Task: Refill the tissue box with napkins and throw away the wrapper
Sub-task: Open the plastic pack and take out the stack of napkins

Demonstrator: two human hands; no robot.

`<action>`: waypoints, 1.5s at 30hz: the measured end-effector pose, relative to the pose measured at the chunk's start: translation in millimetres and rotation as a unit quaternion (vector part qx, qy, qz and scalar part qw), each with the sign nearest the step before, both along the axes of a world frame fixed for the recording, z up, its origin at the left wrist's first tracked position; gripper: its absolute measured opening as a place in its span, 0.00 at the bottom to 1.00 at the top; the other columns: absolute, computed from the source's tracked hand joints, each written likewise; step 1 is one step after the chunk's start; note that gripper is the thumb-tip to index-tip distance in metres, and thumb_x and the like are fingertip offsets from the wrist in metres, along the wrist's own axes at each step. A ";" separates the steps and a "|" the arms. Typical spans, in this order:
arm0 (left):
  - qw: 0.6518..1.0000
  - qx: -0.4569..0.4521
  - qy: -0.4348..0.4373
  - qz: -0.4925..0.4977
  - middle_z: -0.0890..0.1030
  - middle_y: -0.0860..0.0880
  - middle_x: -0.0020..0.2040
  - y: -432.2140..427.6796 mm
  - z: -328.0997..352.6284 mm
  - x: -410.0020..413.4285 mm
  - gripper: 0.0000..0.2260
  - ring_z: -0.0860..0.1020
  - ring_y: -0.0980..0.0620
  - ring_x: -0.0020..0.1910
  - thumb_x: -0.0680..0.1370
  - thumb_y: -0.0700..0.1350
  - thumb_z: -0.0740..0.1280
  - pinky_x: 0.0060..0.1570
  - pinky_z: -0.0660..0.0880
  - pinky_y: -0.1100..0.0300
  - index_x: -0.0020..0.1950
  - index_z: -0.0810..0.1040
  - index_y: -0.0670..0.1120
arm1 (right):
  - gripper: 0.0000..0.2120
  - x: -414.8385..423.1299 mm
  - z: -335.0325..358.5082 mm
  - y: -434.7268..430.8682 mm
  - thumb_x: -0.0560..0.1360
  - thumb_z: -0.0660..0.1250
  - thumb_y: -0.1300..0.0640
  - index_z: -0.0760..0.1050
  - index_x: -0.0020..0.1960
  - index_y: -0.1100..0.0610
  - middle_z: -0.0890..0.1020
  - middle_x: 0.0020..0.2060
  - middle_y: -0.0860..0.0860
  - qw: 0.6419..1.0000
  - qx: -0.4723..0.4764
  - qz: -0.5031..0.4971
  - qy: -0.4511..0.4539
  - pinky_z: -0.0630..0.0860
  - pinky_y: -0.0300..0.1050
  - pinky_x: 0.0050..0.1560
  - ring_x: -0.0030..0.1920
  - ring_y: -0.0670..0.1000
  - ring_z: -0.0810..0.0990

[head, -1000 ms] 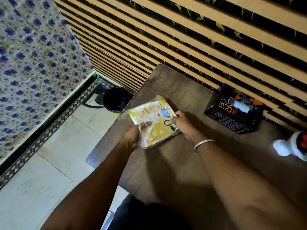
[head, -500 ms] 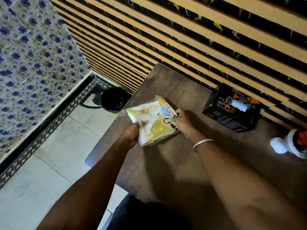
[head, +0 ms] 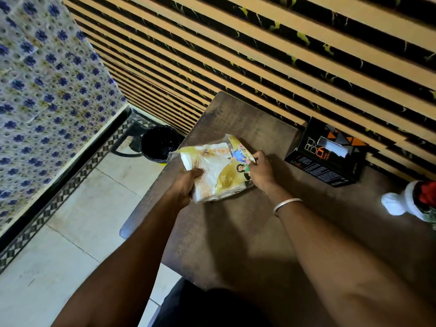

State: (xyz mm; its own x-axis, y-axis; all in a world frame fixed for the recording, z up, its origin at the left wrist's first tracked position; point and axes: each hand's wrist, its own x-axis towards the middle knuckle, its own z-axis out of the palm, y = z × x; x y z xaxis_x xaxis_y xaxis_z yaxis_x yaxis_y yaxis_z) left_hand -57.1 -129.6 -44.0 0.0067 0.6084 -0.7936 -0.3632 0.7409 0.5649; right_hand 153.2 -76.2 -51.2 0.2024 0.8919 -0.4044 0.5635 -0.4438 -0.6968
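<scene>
Gripping: 2 hands are clasping 1 napkin pack (head: 217,168) on the brown table (head: 236,232) — left hand (head: 186,185) clenching its near-left end, right hand (head: 260,172) pinching its wrapper edge. Black tissue box (head: 326,153) is standing well apart, against the striped wall.

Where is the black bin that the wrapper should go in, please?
In the head view, the black bin stands on the tiled floor off the table's far left corner, against the striped wall, just beyond the napkin pack.

table (head: 236,232) brown | on it: napkin pack (head: 219,171), tissue box (head: 325,159), white-red object (head: 410,199) right edge
</scene>
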 end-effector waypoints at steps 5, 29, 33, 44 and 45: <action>0.998 0.021 -0.050 0.012 0.85 0.43 0.53 4.5 2.8 -9.2 0.10 0.86 0.46 0.42 0.80 0.40 0.65 0.37 0.84 0.52 0.61 0.77 0.44 | 0.05 0.1 -0.1 4.2 0.78 0.63 0.66 0.72 0.54 0.64 0.82 0.52 0.61 0.999 0.035 -0.012 -0.040 0.70 0.48 0.43 0.50 0.60 0.80; 0.988 0.095 -0.095 0.080 0.84 0.43 0.57 -4.9 3.9 -37.7 0.16 0.84 0.42 0.54 0.80 0.34 0.62 0.54 0.80 0.41 0.67 0.74 0.45 | 0.16 36.0 -8.5 14.5 0.79 0.65 0.58 0.76 0.62 0.67 0.81 0.59 0.65 0.984 0.008 -0.169 -0.059 0.74 0.53 0.58 0.60 0.65 0.79; 0.962 0.128 -0.136 0.201 0.75 0.39 0.71 -1.9 -2.7 -64.8 0.21 0.80 0.39 0.62 0.79 0.38 0.64 0.56 0.79 0.40 0.73 0.67 0.42 | 0.15 35.0 -7.0 16.7 0.80 0.63 0.58 0.74 0.64 0.64 0.81 0.60 0.65 0.974 -0.003 -0.217 -0.063 0.75 0.54 0.58 0.60 0.66 0.79; 0.980 0.109 -0.169 0.009 0.84 0.41 0.56 -5.4 35.0 -41.9 0.17 0.85 0.45 0.49 0.78 0.38 0.63 0.43 0.83 0.50 0.67 0.75 0.40 | 0.23 -3.3 -2.3 34.6 0.78 0.65 0.60 0.66 0.72 0.64 0.75 0.67 0.63 0.981 -0.023 -0.187 0.049 0.75 0.57 0.63 0.66 0.65 0.75; 0.982 0.095 -0.161 -0.024 0.83 0.40 0.59 -9.5 28.9 -35.6 0.18 0.85 0.44 0.51 0.78 0.37 0.65 0.46 0.82 0.49 0.68 0.75 0.40 | 0.23 -2.1 -5.0 34.6 0.78 0.64 0.60 0.66 0.71 0.63 0.76 0.66 0.62 0.982 -0.029 -0.178 0.059 0.76 0.57 0.61 0.65 0.64 0.76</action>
State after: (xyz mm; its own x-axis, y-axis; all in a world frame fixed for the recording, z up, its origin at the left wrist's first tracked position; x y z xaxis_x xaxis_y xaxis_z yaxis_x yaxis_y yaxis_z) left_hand -92.7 -139.0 -15.1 0.2699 0.7388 -0.6175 -0.5134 0.6530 0.5568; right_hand 151.1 -41.7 -56.2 0.4454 0.7486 -0.4912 0.2827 -0.6381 -0.7162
